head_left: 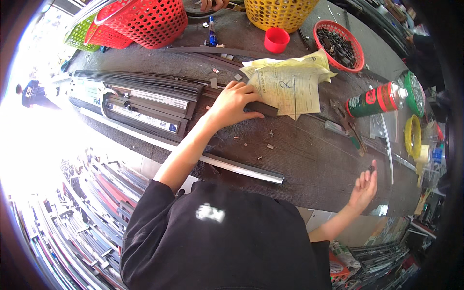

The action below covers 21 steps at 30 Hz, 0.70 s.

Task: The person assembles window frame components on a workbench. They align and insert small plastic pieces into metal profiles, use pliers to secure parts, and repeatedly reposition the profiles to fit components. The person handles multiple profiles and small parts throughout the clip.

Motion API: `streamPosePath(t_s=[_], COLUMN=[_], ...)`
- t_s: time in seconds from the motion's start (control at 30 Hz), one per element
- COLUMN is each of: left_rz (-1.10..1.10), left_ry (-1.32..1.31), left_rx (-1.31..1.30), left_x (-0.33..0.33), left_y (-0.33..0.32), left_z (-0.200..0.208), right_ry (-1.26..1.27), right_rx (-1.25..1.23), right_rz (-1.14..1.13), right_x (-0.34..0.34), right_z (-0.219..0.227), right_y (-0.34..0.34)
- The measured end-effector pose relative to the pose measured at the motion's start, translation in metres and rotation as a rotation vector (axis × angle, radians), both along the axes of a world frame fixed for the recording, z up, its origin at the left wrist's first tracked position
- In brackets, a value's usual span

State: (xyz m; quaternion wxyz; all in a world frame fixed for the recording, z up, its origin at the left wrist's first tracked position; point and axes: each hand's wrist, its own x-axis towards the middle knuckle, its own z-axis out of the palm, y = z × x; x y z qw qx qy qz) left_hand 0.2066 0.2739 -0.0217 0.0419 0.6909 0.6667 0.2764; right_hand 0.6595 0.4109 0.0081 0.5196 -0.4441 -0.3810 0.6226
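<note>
My left hand point(234, 102) is closed around a short dark rectangular bar point(264, 108), which lies against the lower edge of a creased yellow paper form point(290, 89). Over the right part of the workbench, my right hand point(363, 189) is raised with its fingers curled. A small dark piece point(371, 169) sits at its fingertips, too small to name. In front of my body rests a long strip point(241, 169) with a bright silvery side. Several tiny bits lie scattered between my hands. Pliers point(349, 126) with partly green handles lie beyond my right hand.
Bundled dark strips point(145, 104) lie at left. Far back stand red point(150, 21) and yellow point(278, 12) baskets, a red cup point(277, 40) and a red basket of dark parts point(338, 46). A spray can point(374, 100) lies at right. Another person's hand point(214, 5) shows at the top.
</note>
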Motion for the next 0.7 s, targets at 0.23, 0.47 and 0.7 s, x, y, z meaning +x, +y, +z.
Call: streamPosePath(t_s=[0.23, 0.47, 0.7], left_rz=[-0.002, -0.038, 1.037], left_ry=[0.002, -0.089, 0.117], left_rx=[-0.016, 0.035, 0.529], left_x=[-0.001, 0.001, -0.154], left_y=[0.000, 0.001, -0.112], left_z=[-0.003, 0.014, 0.041], right_ry=[-0.098, -0.143, -0.445], right_rx=[0.317, 0.431, 0.512], right_rz=[0.121, 0.146, 0.173], right_x=[0.011, -0.002, 0.003], right_z=[0.079, 0.114, 0.117], right_y=[0.015, 0.025, 0.012])
